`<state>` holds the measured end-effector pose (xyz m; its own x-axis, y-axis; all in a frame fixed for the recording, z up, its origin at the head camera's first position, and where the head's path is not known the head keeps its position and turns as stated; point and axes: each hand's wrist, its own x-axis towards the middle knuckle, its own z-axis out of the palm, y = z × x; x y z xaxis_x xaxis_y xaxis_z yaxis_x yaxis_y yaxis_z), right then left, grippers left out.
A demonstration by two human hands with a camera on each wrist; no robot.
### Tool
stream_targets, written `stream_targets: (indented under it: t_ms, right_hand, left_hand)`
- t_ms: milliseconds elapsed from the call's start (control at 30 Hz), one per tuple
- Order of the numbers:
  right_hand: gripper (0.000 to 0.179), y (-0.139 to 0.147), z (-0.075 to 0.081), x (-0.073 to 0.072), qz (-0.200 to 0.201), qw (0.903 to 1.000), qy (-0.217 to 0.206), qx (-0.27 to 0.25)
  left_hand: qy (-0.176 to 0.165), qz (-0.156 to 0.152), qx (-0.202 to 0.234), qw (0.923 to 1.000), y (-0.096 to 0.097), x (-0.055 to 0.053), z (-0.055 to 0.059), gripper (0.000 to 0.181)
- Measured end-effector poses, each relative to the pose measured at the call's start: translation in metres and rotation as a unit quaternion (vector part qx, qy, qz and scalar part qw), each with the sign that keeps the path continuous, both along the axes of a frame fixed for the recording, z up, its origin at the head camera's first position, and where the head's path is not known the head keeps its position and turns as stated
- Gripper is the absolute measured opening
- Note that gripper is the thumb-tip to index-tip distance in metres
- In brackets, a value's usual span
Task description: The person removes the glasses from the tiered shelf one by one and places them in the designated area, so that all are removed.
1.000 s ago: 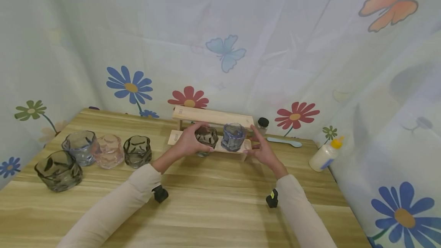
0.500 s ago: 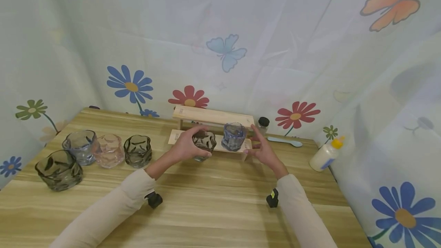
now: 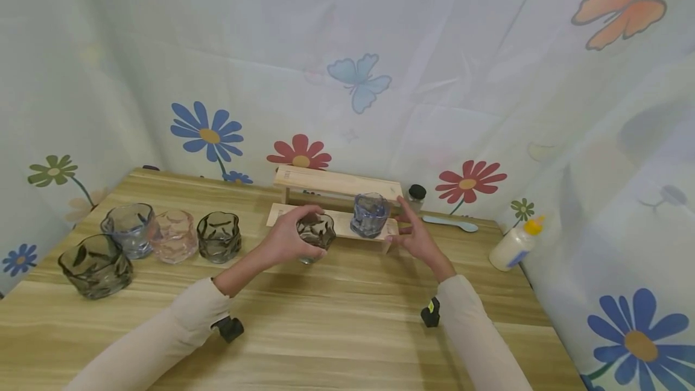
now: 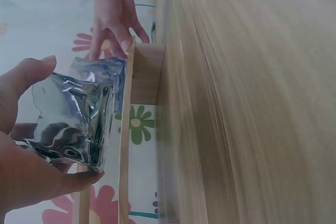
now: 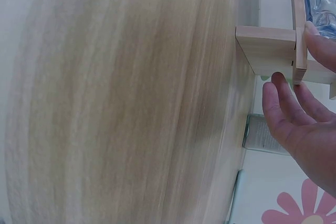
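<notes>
My left hand grips a smoky grey faceted glass from its left side, thumb and fingers curved round it. The glass overlaps the front of a two-tier wooden stand in the head view. In the left wrist view it appears tilted beside the stand's board. A bluish glass stands on the lower step, towards its right end. My right hand is at that end, fingers spread and fairly straight. In the right wrist view the thumb touches the board's end, with the other fingertips close below.
On the table's left are a large grey glass, a bluish-grey glass, a pink glass and a smaller grey glass. Right of the stand are a black-capped jar, a pale blue spoon and a yellow-tipped bottle.
My left hand has drawn the grey glass left and towards me, away from the bluish glass and off the front of the step. My right hand has stayed at the stand's end.
</notes>
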<state>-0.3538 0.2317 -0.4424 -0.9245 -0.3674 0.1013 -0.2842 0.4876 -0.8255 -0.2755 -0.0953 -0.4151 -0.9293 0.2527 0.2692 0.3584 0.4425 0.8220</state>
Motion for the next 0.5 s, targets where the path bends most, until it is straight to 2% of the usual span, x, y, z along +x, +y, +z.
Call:
stream_targets:
  t_ms: [233, 467, 500]
  right_hand:
    - [0.094, -0.008, 0.024, 0.016, 0.007, 0.9997, -0.023, -0.010]
    - [0.099, 0.001, -0.004, -0.003, 0.000, 0.9999, 0.016, -0.004]
    - [0.098, 0.001, -0.003, -0.003, -0.003, 0.9999, 0.016, -0.002]
  left_hand:
    - [0.002, -0.007, -0.005, 1.0000, -0.008, 0.015, -0.002, 0.077]
    - [0.020, -0.005, -0.018, 0.9996, -0.017, 0.032, -0.007, 0.077]
    - [0.024, -0.002, -0.020, 0.9995, -0.018, 0.034, -0.007, 0.076]
